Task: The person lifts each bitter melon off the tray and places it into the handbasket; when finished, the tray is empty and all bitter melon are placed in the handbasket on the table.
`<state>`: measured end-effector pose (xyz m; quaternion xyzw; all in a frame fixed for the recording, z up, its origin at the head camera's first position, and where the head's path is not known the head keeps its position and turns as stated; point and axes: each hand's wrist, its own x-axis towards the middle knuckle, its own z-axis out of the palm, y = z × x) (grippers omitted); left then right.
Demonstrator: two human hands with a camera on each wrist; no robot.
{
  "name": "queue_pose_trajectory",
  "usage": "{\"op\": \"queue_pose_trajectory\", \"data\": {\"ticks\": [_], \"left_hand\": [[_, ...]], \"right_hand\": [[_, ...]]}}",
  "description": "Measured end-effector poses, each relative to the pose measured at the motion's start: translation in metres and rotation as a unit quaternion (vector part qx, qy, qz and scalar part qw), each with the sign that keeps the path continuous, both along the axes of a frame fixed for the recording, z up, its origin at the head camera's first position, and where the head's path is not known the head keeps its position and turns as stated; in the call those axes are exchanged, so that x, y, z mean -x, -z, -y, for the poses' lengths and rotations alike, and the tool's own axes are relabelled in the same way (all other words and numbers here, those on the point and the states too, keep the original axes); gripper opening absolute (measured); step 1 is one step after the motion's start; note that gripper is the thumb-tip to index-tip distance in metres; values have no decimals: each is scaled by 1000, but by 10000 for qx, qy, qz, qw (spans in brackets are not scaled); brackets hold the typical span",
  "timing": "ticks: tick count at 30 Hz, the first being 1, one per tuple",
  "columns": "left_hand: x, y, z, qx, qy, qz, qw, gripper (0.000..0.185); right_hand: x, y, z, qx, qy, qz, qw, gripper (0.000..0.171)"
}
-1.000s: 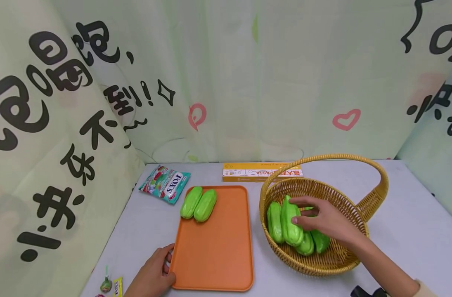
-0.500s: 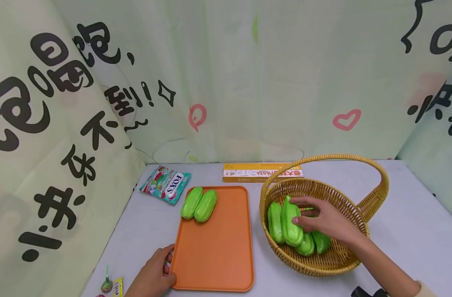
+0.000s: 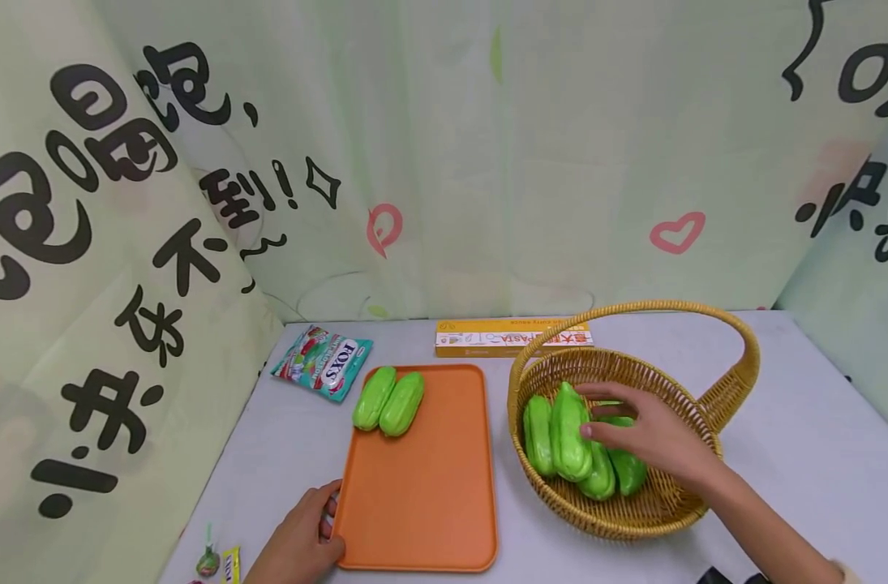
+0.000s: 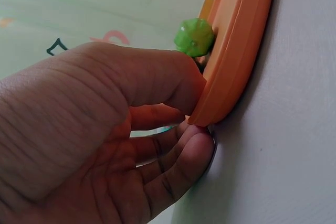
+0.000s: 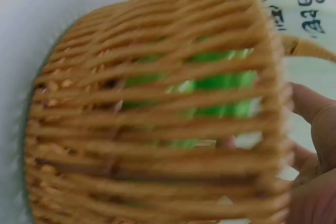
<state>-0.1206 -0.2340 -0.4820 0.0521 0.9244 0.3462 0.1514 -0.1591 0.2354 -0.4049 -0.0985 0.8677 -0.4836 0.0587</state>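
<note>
My left hand (image 3: 302, 531) holds the near left edge of an orange tray (image 3: 422, 503), thumb on the rim and fingers curled below it, as the left wrist view shows. Two ridged green gourds (image 3: 389, 401) lie side by side at the tray's far left corner. Over a wicker basket (image 3: 622, 527) my right hand (image 3: 648, 426) hovers with relaxed, parted fingers. Its thumb tip is close to a green gourd (image 3: 569, 438) lying on top of several others; whether they touch I cannot tell. The right wrist view shows mostly basket weave, which partly hides the gourds.
A teal FOX'S candy bag (image 3: 324, 362) lies beyond the tray's left corner. A yellow pasta box (image 3: 480, 339) lies at the back, partly behind the basket's tall handle (image 3: 670, 307). A lollipop (image 3: 208, 561) and a yellow packet (image 3: 231, 564) lie at front left. Curtains hang behind.
My right hand has shifted slightly right, its fingers drawing away from the upper gourd. The left hand, tray and gourds stay put. The head view has shifted a little.
</note>
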Motion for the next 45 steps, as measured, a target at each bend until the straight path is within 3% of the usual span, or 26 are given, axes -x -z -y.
{"op": "queue_pose_trajectory", "data": {"ticks": [4, 9, 12, 15, 21, 29, 38, 45], "left_hand": [[-1, -1, 0, 55, 18, -51, 10000, 74], [-1, 0, -2, 116, -45, -93, 9999, 73], [-2, 0, -2, 123, -94, -107, 9998, 73], [-3, 1, -2, 144, -107, -98, 9998, 73], [-3, 3, -2, 80, 3, -282, 9996, 72], [-4, 1, -2, 67, 62, -346, 9994, 71], [-3, 2, -1, 30, 0, -214, 9998, 71], [-3, 1, -1, 34, 8, -211, 9998, 71]], "right_hand": [[-16, -15, 14, -102, -94, -187, 9997, 51], [-37, -30, 55, 711, -763, -167, 9944, 45], [-40, -30, 87, 1206, -1155, -37, 9860, 44], [-34, -22, 121, 1478, -1196, 261, 9814, 44], [0, 4, 179, 1584, -386, 617, 9847, 47], [51, 33, 225, 1653, 762, 395, 9825, 53], [76, 53, 250, 1291, 1131, 32, 9852, 53], [83, 62, 254, 961, 1278, -38, 9871, 54]]}}
